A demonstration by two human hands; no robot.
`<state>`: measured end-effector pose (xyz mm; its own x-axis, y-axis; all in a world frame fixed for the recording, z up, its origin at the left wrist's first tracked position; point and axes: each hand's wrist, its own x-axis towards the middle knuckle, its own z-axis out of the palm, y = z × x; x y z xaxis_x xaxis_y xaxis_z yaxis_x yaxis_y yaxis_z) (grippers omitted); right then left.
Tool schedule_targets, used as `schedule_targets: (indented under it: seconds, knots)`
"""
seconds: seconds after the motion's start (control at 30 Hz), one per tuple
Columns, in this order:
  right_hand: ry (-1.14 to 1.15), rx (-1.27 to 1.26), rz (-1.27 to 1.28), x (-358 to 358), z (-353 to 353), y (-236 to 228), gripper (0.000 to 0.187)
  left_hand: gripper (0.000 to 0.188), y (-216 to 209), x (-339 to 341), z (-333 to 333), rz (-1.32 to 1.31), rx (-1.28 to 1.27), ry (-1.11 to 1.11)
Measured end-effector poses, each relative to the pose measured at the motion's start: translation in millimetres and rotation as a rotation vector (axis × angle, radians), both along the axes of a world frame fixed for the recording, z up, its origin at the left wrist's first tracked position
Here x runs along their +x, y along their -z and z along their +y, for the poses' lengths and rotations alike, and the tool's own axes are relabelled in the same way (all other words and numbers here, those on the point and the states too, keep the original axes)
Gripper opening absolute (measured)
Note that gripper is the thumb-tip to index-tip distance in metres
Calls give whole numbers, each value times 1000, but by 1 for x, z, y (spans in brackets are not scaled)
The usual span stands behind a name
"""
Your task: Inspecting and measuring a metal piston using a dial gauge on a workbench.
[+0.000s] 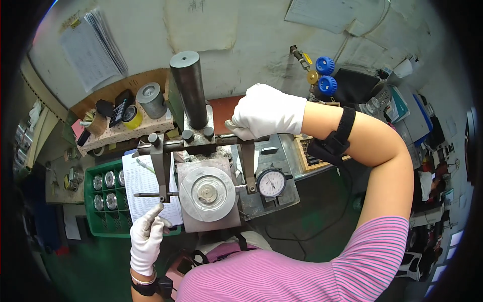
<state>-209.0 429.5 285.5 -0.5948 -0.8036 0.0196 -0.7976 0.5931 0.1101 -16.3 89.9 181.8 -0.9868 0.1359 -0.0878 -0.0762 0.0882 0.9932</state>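
Silvery, the disc [207, 193] sits between the side edges of the plate [191, 224] — best kept steady there, I judge — while the right hand [266, 111] curls at the crossbar [173, 146], grip unclear, and the left hand [147, 239], apparently released, points near the rod [149, 195].

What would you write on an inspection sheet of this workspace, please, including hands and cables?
Surface: square metal plate under the round metal part.
Job's things: measuring frame, one leg each side of the round metal part; dial gauge at right.
Clutter: green crate with metal parts; printed sheets at its right.
Left hand: gloved, index finger extended near the frame's left leg; contact unclear.
Right hand: gloved, curled at the frame's bar; grip hidden.
Cables: thin dark cable low at right.
Surroundings: clipped papers on the wall; blue knobs.
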Motion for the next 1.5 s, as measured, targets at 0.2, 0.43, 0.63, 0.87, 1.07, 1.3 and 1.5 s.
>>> schedule_targets:
  seconds: [0.2, 0.43, 0.63, 0.87, 1.07, 1.3, 1.5]
  knots:
    - [-38, -151, 77, 4, 1, 9, 42, 43, 5, -6, -2, -16, -8, -32]
    - [208, -134, 62, 16, -9, 10, 39, 38, 8, -22, -25, -26, 45, -29]
    - [412, -59, 131, 25, -11, 13, 38, 38, 5, -28, -62, 12, 98, 66]
    - [660, -32, 116, 35, -29, 10, 39, 37, 17, -30, -113, 2, 147, 64]
    - [823, -2, -26, 37, -37, 8, 22, 37, 18, -27, -132, 42, 199, 93]
    - [848, 133, 34, 49, -46, -6, 45, 37, 1, -20, -127, 98, 148, 157]
    - [713, -239, 135, 101, -69, -36, 49, 36, -6, -19, -121, 127, 44, 188]
